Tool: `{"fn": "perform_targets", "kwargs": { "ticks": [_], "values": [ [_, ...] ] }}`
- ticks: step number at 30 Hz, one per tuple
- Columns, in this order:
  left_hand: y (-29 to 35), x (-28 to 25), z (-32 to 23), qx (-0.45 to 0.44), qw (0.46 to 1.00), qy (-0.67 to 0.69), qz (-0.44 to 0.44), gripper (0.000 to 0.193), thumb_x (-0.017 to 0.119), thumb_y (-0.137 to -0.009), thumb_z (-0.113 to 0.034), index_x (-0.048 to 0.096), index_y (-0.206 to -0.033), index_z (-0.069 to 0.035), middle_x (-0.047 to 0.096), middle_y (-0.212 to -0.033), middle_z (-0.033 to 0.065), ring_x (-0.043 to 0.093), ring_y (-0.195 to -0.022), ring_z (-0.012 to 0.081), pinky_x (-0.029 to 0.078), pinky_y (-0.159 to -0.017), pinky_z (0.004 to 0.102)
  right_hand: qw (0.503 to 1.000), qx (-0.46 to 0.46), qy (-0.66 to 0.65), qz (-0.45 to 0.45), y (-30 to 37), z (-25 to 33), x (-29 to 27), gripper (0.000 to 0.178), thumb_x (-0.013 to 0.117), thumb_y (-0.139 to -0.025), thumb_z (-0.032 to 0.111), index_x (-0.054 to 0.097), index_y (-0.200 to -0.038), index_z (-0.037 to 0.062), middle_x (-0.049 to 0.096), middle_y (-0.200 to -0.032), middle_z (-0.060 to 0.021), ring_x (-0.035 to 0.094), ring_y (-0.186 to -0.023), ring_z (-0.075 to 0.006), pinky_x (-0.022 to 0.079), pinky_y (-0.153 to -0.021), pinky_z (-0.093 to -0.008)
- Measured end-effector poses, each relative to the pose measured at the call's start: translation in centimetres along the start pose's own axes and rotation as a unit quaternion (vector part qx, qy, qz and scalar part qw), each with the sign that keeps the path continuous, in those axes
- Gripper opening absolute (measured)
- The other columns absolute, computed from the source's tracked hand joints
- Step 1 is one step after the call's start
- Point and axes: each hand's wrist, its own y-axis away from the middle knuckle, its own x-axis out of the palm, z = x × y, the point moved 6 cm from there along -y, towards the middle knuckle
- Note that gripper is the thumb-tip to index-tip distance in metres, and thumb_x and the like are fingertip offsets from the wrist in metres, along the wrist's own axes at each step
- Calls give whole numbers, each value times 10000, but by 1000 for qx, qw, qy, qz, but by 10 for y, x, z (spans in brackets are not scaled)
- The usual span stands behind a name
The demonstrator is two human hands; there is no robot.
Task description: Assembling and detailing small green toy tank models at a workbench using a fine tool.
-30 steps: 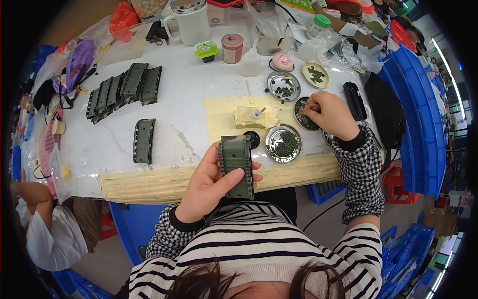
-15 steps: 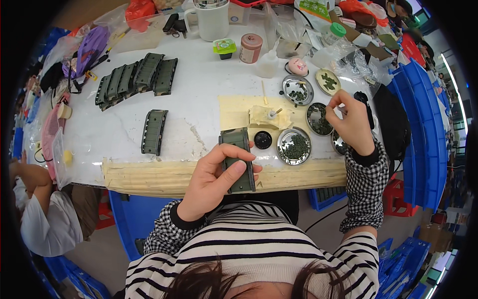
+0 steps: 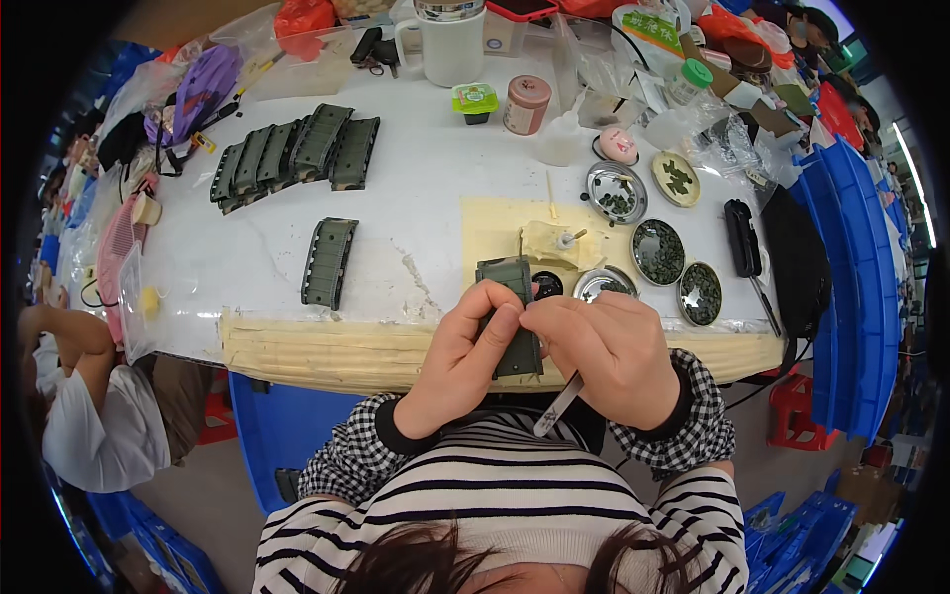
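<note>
My left hand (image 3: 457, 371) is closed around a dark green curved plastic panel (image 3: 519, 358), held upright just over the table's front edge. My right hand (image 3: 618, 356) has come up against it, fingertips pinched at the panel's right side; any small piece between them is hidden. From under the right palm sticks the flat silver end of tweezers (image 3: 556, 408). Just behind the hands are a small black round pot (image 3: 546, 285) and a metal dish of small dark green bits (image 3: 606, 281), partly covered by the right hand. Two more dishes of green pieces (image 3: 658, 251) (image 3: 701, 294) lie to the right.
A similar panel (image 3: 329, 263) lies alone on the left, with a row of several panels (image 3: 297, 153) behind it. A taped block (image 3: 562, 244) stands mid-table. A white mug (image 3: 453, 48), pink jar (image 3: 526, 104) and squeeze bottle (image 3: 562, 139) stand farther back. Blue crates (image 3: 841, 287) rise at right.
My right hand has moved from the dishes on the right, left and nearer to me, to the panel. The tweezers' end now shows below it. The view has shifted slightly.
</note>
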Motion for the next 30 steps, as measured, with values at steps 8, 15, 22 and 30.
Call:
{"fn": "perform_targets", "kwargs": {
  "ticks": [8,15,22,30],
  "values": [
    [-2,-8,6,35,997,-76,-2,196,431,-1030,-211,498,-957,-42,492,-873,-33,418,-818,35,366,-762,186,998,15,-20,-58,6,2,6,323,655,-713,43,642,-1035,13,647,-861,-60,568,-579,-159,434,-512,-257],
    [2,-9,6,44,994,-101,-7,213,411,-1034,-213,503,-957,-37,518,-882,-13,449,-837,49,375,-798,197,990,73,-72,-93,10,-2,10,249,736,-693,30,657,-929,9,620,-818,-90,617,-634,-207,484,-532,-289],
    [6,6,-11,45,996,-71,-13,314,415,-996,-63,355,-1302,-21,531,-1115,88,531,-980,107,474,-849,257,976,112,-82,-167,8,-14,-6,246,724,-664,-39,647,-891,15,606,-798,-85,610,-609,-212,475,-503,-285],
    [7,7,-12,80,981,-179,-2,701,448,-929,57,61,-1505,-37,495,-1247,147,536,-1091,177,495,-918,315,986,111,-18,-120,12,-26,-4,266,716,-666,-15,642,-918,26,610,-825,-81,613,-651,-233,484,-543,-310]
  ]
}}
